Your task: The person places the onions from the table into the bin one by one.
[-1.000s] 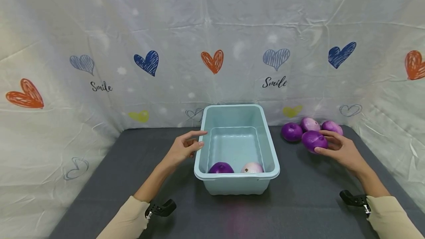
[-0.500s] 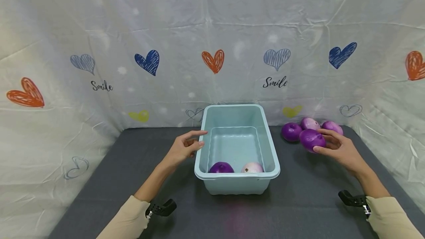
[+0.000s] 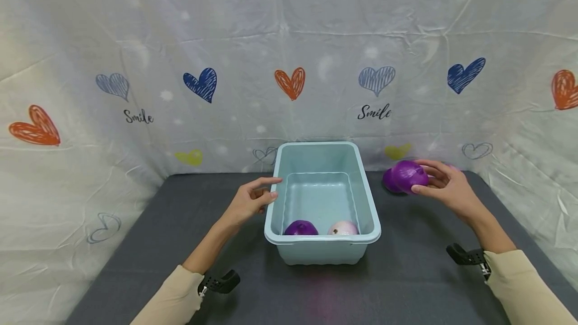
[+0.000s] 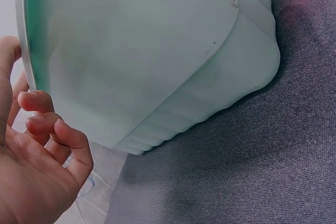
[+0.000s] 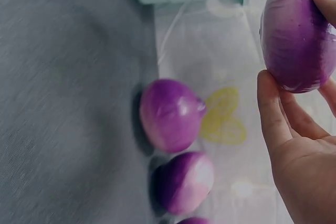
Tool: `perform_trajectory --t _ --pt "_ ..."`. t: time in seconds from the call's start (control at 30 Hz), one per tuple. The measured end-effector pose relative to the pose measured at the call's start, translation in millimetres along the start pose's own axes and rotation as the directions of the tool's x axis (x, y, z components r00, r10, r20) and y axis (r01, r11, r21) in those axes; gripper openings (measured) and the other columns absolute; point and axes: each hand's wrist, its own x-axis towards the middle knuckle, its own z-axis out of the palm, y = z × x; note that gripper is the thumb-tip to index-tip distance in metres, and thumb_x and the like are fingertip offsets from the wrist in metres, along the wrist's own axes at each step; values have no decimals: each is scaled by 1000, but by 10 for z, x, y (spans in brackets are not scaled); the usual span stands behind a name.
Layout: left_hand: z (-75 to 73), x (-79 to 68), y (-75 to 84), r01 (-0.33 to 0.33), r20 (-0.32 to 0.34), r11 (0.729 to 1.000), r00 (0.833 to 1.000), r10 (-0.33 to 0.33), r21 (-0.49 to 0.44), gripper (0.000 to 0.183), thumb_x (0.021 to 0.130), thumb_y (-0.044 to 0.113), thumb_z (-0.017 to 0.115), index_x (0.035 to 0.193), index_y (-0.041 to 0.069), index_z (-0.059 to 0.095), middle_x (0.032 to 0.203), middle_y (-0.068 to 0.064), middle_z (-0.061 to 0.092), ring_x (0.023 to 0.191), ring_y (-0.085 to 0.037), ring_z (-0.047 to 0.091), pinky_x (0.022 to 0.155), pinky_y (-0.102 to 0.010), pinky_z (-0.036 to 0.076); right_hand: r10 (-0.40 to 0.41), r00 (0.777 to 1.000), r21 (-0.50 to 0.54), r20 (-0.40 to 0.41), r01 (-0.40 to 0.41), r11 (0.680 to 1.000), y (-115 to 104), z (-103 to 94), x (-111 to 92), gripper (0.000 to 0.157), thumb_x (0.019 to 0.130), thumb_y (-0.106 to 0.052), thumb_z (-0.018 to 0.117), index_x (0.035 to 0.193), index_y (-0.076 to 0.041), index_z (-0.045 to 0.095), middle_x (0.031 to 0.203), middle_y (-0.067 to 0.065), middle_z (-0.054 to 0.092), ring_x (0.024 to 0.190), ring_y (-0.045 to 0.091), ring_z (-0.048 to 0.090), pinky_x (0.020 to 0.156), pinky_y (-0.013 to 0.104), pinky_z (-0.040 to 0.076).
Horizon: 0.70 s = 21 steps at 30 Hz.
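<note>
My right hand (image 3: 444, 187) holds a purple onion (image 3: 408, 177) between thumb and fingertips, above the table at the right. In the right wrist view this onion (image 5: 296, 38) is lifted clear of the other onions. My left hand (image 3: 248, 202) is at the left rim of a light blue plastic bin (image 3: 322, 249), its forefinger reaching over the edge. The left wrist view shows curled fingers (image 4: 39, 124) just under that rim. Inside the bin, near its front wall, lie a dark purple onion (image 3: 300, 227) and a paler onion (image 3: 343, 227), both partly hidden.
Behind the held onion, another purple onion (image 5: 170, 115) and a lighter one (image 5: 186, 183) rest on the dark grey table (image 3: 217, 245). A further onion is mostly covered by my right hand. A white cloth (image 3: 244, 29) printed with hearts hangs close behind the table.
My right hand has raised the purple onion and carried it left and farther back, across the onions behind it. The left hand and the bin have kept still.
</note>
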Motion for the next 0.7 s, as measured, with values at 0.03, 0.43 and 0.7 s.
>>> perform_trajectory --t 0.03,0.43,0.7 --pt "-1 -1 -3 0 1 1000 1000 0 -1 41 102 18 66 141 8 61 75 -17 51 61 -19 41 60 -30 39 0 1000 -10 0 0 1000 -25 17 20 59 93 -13 78 145 -5 53 141 25 48 111 8 61 85 21 50" --pt "7 -11 -18 4 4 1000 1000 -4 -2 43 102 17 65 142 5 59 78 -29 48 61 -19 40 60 -30 39 -3 999 49 51 1 999 -289 191 258 57 91 -9 79 143 -7 55 141 23 50 122 26 56 92 23 48" --pt "10 -4 -19 6 -4 1000 1000 -6 5 42 102 18 65 142 6 60 71 -10 48 61 -19 41 61 -31 39 -77 993 58 84 72 996 -424 376 424 59 88 -8 81 142 -6 57 137 19 55 121 32 57 94 27 48"
